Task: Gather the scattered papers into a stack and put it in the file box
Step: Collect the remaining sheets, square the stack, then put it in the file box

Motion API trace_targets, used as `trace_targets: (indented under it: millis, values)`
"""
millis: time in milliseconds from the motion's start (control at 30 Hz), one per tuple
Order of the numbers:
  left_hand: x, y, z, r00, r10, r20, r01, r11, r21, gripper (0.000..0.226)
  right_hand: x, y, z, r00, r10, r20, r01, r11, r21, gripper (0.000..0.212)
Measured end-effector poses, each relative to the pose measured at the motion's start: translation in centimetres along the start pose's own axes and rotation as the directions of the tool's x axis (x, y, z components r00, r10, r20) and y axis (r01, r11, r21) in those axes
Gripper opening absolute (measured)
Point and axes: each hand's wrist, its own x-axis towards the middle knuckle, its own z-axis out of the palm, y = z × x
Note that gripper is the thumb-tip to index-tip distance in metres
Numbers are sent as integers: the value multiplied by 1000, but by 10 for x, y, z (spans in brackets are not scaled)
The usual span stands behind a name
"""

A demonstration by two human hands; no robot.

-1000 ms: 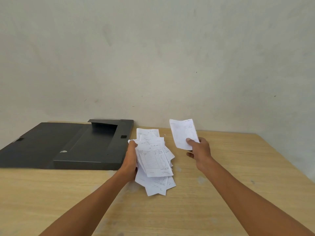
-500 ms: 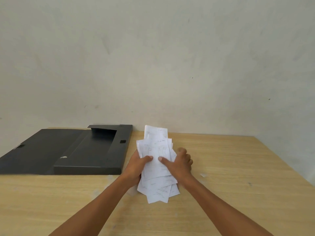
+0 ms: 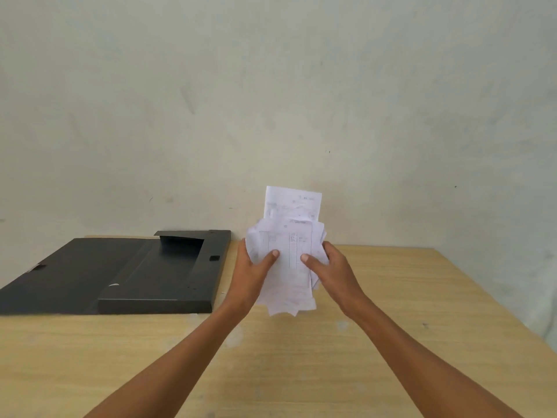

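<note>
Head view: left hand (image 3: 252, 274) and right hand (image 3: 333, 271) clasp the uneven papers (image 3: 287, 251).
Best tap edges square before the file box (image 3: 156, 279).

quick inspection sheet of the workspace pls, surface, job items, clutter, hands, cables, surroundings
surface: light wooden table, faint pale smudges, no loose sheets seen on it
job's things: papers held as an uneven bundle, raised off the table, one sheet sticking up above the others; black file box lies open on the table to the left of the papers, lid flap spread out to its left, nothing seen inside
clutter: nothing seen
hands: left hand grips the bundle's left side, right hand grips its right side, both thumbs on the front sheet
cables: nothing seen
surroundings: plain pale wall directly behind the table, a few small marks on it
</note>
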Motion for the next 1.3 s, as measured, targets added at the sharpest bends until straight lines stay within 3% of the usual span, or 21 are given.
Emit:
trace_targets:
  millis: [167, 300, 467, 533, 733, 867, 1000, 1167, 1300]
  values:
    - [-24, -28, 5, 988, -152, -32, 153, 988, 19, 36, -21, 28, 7, 995, 99, -21, -99, 995, 8, 33]
    - [-24, -24, 11, 994, -107, 11, 106, 993, 59, 26, -23, 26, 16, 987, 131, -97, -124, 989, 75, 44]
    - [-28, -30, 16, 990, -125, 72, 117, 988, 105, 38, -22, 31, 20, 975, 203, -85, -186, 966, 179, 45]
    - [-31, -32, 17, 989, -127, 77, 120, 988, 93, 29, -24, 37, 22, 972, 226, -61, -209, 956, 206, 37]
    - [-26, -17, 18, 996, -59, 71, 56, 998, 40, 23, -15, 22, 22, 992, 92, -86, -72, 976, 206, 38]
    - [-27, -31, 8, 994, -68, 85, 54, 985, 164, 47, -24, 34, 13, 989, 131, -65, -121, 982, 148, 47]
    - [-34, -35, 17, 990, -86, 115, 70, 988, 136, 41, -34, 48, 23, 990, 133, -40, -128, 986, 111, 37]
    - [-30, -14, 27, 998, -3, 56, -1, 998, 66, 40, -22, 27, 29, 993, 2, -121, 9, 996, 91, 29]
    - [-33, -18, 19, 998, 6, 69, -14, 994, 112, 53, -24, 32, 20, 996, -15, -88, 26, 992, 126, 46]
